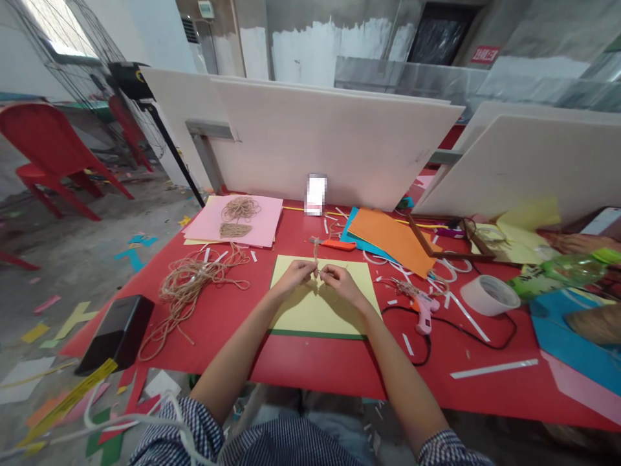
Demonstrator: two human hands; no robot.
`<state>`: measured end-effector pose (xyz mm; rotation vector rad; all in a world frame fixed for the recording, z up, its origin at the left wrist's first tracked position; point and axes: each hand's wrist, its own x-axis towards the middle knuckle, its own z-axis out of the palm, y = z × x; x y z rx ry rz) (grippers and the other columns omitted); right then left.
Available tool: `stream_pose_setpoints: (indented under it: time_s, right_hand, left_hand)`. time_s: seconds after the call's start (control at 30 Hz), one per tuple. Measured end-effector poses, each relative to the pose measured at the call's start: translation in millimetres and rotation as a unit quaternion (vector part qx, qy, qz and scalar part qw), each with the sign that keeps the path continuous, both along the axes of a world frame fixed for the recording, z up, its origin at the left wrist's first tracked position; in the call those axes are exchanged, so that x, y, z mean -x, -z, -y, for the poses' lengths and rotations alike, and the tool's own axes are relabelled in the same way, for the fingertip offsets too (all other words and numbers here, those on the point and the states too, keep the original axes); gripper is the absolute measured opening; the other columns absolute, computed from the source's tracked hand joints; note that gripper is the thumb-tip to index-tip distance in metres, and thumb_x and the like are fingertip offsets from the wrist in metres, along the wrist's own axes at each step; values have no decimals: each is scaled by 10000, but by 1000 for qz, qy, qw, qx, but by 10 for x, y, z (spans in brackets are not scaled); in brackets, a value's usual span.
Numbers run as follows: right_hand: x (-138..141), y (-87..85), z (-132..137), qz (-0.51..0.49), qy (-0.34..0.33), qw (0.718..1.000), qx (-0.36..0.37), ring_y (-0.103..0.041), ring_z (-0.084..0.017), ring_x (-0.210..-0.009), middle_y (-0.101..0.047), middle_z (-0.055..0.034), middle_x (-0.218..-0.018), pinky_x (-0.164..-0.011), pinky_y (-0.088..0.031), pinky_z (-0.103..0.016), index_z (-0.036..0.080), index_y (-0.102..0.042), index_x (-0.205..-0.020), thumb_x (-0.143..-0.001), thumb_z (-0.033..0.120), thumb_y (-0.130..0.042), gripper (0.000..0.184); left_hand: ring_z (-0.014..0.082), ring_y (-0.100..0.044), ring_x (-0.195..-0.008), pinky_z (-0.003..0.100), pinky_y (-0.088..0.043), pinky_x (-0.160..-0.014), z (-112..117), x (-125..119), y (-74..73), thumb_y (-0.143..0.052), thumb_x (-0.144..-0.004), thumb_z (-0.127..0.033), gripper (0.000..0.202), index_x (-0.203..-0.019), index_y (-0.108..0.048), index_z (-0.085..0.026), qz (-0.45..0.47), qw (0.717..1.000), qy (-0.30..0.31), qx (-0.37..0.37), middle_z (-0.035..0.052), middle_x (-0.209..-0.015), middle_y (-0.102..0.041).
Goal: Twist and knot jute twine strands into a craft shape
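The left hand (299, 276) and right hand (338, 279) pinch a twine piece (316, 250) over the yellow sheet (291, 317); close-set grips and even tension should best stop it loosening

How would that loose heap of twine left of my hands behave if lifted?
The heap of twine would probably hang floppy, since its thin strands bend into slack loops. It may tangle, as many loops overlap.
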<state>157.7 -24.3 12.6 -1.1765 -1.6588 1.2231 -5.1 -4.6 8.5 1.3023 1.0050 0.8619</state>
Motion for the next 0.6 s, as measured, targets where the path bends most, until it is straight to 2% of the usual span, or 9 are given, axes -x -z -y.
stream_pose_setpoints:
  time_s: [0.17,0.3,0.4,0.47,0.53,0.6]
  right_hand:
    - [-27,-7,-14,-12,5,1000,8,-414,-121,-592,-454,43,-604,-574,-330,-251,201,-510,-645,-765,456,-581,290]
    - [-17,20,-8,4,6,1000,4,-421,-125,-589,-470,39,-607,-570,-334,-252,202,-520,-661,-787,449,-560,281]
    - [-18,15,12,62,23,998,-20,-452,-137,-596,-519,23,-635,-578,-335,-256,204,-543,-707,-842,433,-513,268]
    - [-43,-9,24,144,64,985,-68,-486,-150,-627,-565,3,-672,-604,-333,-262,206,-566,-749,-889,394,-475,251]
    - [-78,-46,33,231,113,957,-135,-514,-166,-684,-592,-24,-716,-644,-331,-270,205,-562,-741,-914,342,-457,245]
    - [-94,-90,49,273,144,934,-182,-523,-175,-720,-588,-40,-727,-670,-333,-273,205,-531,-693,-929,322,-451,275]
  left_hand:
    - [58,-146,-464,229,-91,-464,23,25,-9,-638,-692,-565,417,-613,-584,-159,75,996,14,53,-89,-515,-161]
    - [52,-167,-443,230,-89,-454,24,31,-7,-697,-655,-541,399,-616,-594,-157,59,996,18,57,-88,-473,-205]
    - [58,-202,-434,239,-129,-457,10,37,6,-689,-674,-529,388,-604,-604,-157,23,999,12,37,-79,-443,-256]
    - [66,-231,-444,241,-157,-471,-11,48,31,-662,-703,-517,379,-611,-630,-150,-15,1000,-6,2,-70,-441,-295]
    - [75,-260,-461,242,-177,-488,-40,64,70,-631,-728,-501,377,-607,-653,-145,-67,997,-32,-36,-63,-442,-330]
    - [86,-298,-478,243,-196,-503,-68,75,115,-607,-744,-486,379,-600,-671,-141,-118,989,-65,-66,-55,-440,-364]
